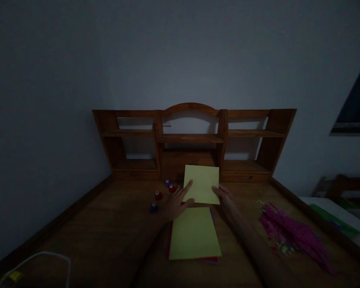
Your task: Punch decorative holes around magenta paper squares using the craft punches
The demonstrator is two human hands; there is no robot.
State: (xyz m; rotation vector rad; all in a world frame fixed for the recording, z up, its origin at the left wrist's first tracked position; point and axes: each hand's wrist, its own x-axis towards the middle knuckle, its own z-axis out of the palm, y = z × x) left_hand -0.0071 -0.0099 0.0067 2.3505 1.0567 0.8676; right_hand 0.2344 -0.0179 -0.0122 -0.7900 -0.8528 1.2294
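A single square sheet of yellow paper (202,182) is held above the desk, its face tilted towards me. My right hand (226,198) grips its right edge, the thumb across the front and the other fingers partly hidden. At the lower left of the sheet is my left hand (177,202), fingers stretched out and thumb apart. One of its fingers lies against the paper's front. Below both hands rests a stack of coloured paper (195,236), yellow on top, with red and blue edges showing beneath.
Several small red and purple round items with pale tops, among them a red one (158,195), lie left of my left hand. A pink mesh bundle (291,230) is on the right. A wooden shelf (190,138) backs the desk. A white cable (48,253) lies front left.
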